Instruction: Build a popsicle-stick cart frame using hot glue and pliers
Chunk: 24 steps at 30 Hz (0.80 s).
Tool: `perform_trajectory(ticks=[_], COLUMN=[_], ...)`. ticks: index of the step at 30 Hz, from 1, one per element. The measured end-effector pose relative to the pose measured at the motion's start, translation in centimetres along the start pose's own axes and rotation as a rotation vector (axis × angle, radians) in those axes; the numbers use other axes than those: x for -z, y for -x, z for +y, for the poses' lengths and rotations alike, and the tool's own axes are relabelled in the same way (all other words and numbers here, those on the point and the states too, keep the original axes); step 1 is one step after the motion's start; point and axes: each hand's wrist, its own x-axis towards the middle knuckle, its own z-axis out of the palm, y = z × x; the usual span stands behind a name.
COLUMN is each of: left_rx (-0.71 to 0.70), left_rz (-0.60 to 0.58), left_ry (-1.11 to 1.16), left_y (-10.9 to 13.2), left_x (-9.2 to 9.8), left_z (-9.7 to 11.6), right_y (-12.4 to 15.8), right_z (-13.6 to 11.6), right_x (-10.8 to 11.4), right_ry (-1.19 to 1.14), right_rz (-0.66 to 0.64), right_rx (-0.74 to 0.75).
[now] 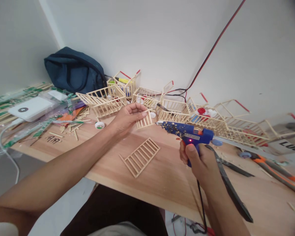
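My left hand (130, 119) pinches a small slatted wooden stick panel (145, 122) above the tabletop. Wrapped round the handle of a blue hot glue gun (186, 129) is my right hand (199, 160). The gun's nozzle points left, close to the panel's right edge, and a red light glows on its body. Whether nozzle and panel touch, I cannot tell. A larger ladder-like stick panel (140, 156) lies flat on the table between my forearms. Behind my hands stand several small carts built from sticks, such as one slatted cart (108, 101) with open bars.
Orange-handled pliers (272, 167) and a black-handled cutter (233, 183) lie at the right. A white box-shaped device (30, 107) sits among stick packets at the left, near a blue bag (75, 70). A bottle cap (99, 125) rests on the wooden table (167, 190). The gun's black cord hangs over the front edge.
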Motion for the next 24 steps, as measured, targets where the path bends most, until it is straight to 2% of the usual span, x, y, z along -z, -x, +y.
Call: perform_trajectory(ticks=[19,24], left_rx=[0.0,-0.007], left_rz=[0.008,0.001], left_ry=[-0.019,-0.004], left_y=[0.07,-0.03], left_x=[-0.14,-0.01], left_z=[0.02,0.01], right_y=[0.25,0.02], right_z=[-0.91,-0.46], right_x=[-0.46,-0.14], right_ry=[-0.044,-0.012], right_rz=[0.068,0.027], right_rx=[-0.031,-0.009])
